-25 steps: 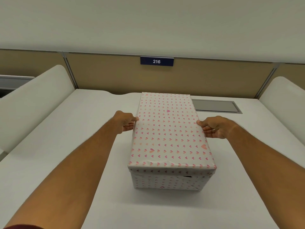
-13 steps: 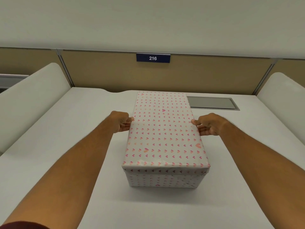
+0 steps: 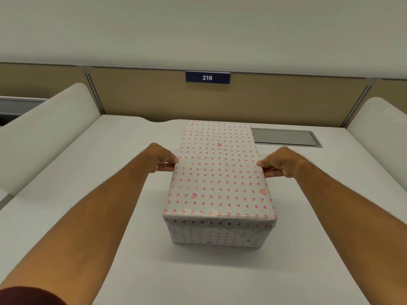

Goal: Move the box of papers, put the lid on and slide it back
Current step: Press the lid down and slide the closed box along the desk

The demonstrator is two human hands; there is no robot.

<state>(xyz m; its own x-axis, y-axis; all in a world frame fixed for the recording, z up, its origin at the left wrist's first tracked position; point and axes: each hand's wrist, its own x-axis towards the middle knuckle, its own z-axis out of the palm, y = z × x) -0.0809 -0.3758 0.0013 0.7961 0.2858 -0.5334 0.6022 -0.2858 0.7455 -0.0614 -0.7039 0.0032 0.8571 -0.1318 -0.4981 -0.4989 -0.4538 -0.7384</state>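
- One dark red sleeve cuff (image 3: 28, 296), at the lower left corner of the frame, on my left arm.
- Two bare forearms, mine, running from the lower corners up toward the middle of the frame.
- One white desk (image 3: 88, 194), filling the lower half of the frame.
- One box (image 3: 217, 235), wrapped in white paper with small pink and orange hearts, standing on the desk at the centre of the frame; only its near end wall shows.
- One lid (image 3: 218, 172), same paper, seated on the box and covering it fully.
- One left hand (image 3: 161, 158), left of centre, fingers curled, thumb and fingertips pinching the lid's left long edge.
- One right hand (image 3: 279, 161), right of centre, fingers curled likewise, pinching the lid's right long edge.
- One grey recessed hatch (image 3: 286, 137), set in the desk at the right, just beside the box's far end.
- Two white curved side screens, one at each edge of the frame.
- One tan back partition (image 3: 143, 95) across the upper middle.
- One dark blue plate (image 3: 207, 77) reading 216, on that partition, above the box.
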